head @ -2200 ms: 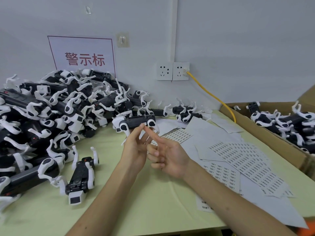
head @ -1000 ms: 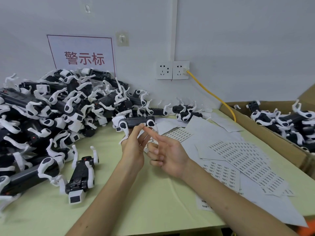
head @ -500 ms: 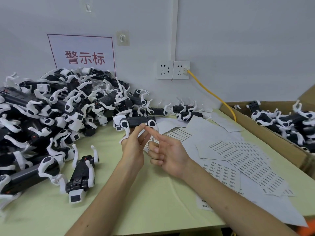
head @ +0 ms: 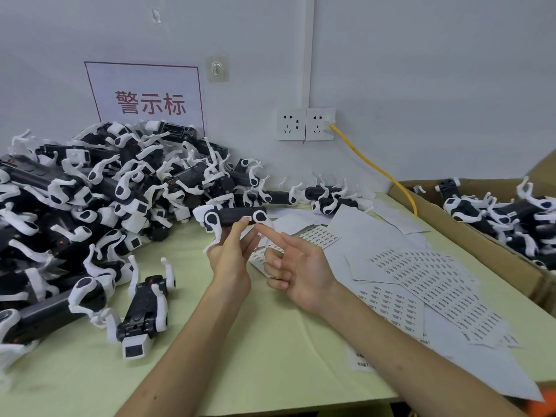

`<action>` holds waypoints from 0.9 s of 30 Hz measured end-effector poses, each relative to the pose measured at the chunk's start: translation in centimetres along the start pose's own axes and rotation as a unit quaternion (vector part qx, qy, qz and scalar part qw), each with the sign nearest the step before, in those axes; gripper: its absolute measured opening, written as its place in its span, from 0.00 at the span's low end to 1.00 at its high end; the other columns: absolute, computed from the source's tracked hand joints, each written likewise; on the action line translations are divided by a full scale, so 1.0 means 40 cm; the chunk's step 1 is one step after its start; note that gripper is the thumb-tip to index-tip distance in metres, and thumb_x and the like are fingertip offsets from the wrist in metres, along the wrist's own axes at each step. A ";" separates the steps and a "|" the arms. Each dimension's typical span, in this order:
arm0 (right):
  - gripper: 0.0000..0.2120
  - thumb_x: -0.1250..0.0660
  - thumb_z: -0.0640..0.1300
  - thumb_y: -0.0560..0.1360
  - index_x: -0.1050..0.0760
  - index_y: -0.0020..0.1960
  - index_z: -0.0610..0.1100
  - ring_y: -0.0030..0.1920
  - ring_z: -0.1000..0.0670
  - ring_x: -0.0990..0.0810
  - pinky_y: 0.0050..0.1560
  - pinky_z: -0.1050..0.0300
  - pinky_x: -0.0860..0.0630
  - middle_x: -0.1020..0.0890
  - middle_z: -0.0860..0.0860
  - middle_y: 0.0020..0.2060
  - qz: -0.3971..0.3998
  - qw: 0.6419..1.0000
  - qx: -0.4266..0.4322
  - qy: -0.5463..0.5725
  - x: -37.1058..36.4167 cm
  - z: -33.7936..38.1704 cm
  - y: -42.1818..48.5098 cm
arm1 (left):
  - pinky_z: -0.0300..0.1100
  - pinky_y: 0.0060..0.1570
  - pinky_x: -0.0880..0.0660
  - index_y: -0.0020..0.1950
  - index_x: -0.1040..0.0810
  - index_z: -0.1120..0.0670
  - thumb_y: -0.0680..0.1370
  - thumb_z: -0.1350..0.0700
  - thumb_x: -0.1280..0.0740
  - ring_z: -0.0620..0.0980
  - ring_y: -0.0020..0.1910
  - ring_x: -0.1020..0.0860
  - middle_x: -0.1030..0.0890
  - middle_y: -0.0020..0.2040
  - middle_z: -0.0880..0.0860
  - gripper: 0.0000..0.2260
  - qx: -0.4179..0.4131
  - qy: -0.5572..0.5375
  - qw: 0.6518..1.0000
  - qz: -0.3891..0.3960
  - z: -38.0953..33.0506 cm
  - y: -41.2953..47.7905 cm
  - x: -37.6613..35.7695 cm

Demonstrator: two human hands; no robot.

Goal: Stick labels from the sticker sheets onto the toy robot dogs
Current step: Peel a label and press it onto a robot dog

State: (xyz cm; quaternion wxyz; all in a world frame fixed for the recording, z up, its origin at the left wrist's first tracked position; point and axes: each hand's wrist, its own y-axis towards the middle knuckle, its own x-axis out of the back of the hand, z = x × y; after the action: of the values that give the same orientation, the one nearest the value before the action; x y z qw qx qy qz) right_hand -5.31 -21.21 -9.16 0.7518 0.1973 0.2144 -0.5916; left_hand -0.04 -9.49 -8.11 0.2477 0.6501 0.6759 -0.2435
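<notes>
Below the wall sockets (head: 305, 124) and a little to their left, the left hand (head: 230, 263) grips one toy dog (head: 231, 216) from underneath, holding it level above the bench (head: 270, 356). The right hand (head: 301, 270) grasps nothing: its forefinger (head: 272, 234) is stretched out to the dog's dark flank, at a small white label (head: 246, 218), and its other fingers are loosely curled. I judge the label is being rubbed down.

The main risk is a corner left proud or a skewed label, since one fingertip covers only part of it. The dog is held by thin plastic legs, so a hard press could twist it in the grip. The sticker sheets (head: 433, 281) lie loosely overlapped below and right of the sockets, where a forearm could drag them. The unlabelled pile (head: 105, 191), left of the sockets, looks ready to slide.
</notes>
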 end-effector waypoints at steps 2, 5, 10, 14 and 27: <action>0.24 0.38 0.52 0.78 0.24 0.72 0.48 0.32 0.50 0.47 0.30 0.58 0.46 0.34 0.50 0.31 -0.004 1.000 0.001 0.002 -0.001 0.002 -0.002 | 0.38 0.46 0.18 0.47 0.21 0.57 0.79 0.62 0.28 0.49 0.42 0.14 0.18 0.38 0.45 0.04 0.003 -0.005 1.000 0.005 0.000 0.004 0.002; 0.23 0.38 0.52 0.77 0.21 0.69 0.46 0.31 0.51 0.47 0.30 0.58 0.45 0.34 0.50 0.31 -0.010 1.000 0.007 0.012 0.000 0.008 -0.004 | 0.39 0.47 0.18 0.47 0.22 0.56 0.80 0.61 0.28 0.50 0.45 0.13 0.20 0.47 0.50 0.04 0.026 -0.022 0.999 0.025 0.002 0.007 0.003; 0.21 0.37 0.51 0.76 0.17 0.62 0.44 0.31 0.51 0.46 0.30 0.58 0.46 0.35 0.50 0.31 -0.027 0.998 0.024 0.043 0.007 0.015 -0.004 | 0.41 0.51 0.19 0.50 0.20 0.57 0.80 0.58 0.28 0.51 0.49 0.13 0.18 0.53 0.53 0.03 0.035 -0.021 0.997 0.060 -0.005 0.002 0.001; 0.18 0.36 0.51 0.74 0.14 0.55 0.43 0.30 0.51 0.45 0.29 0.58 0.46 0.34 0.50 0.30 -0.051 0.996 0.051 0.053 0.012 0.035 -0.002 | 0.42 0.53 0.20 0.49 0.21 0.59 0.80 0.58 0.28 0.53 0.51 0.15 0.17 0.53 0.58 0.06 0.017 0.007 0.998 0.059 -0.005 0.003 0.002; 0.19 0.28 0.53 0.74 0.21 0.64 0.55 0.59 0.53 0.19 0.59 0.57 0.23 0.18 0.53 0.60 -0.182 0.896 0.193 -0.355 0.014 0.039 0.008 | 0.38 0.44 0.19 0.50 0.19 0.55 0.82 0.62 0.31 0.47 0.37 0.18 0.15 0.36 0.48 0.03 -0.110 0.198 0.961 0.161 0.013 -0.014 -0.001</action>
State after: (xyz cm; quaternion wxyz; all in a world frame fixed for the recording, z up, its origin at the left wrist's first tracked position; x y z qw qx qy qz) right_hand -4.73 -22.43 -8.15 0.6039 0.0731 -0.1534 -0.7788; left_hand -0.58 -9.88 -8.48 0.2148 0.7540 0.6207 0.0096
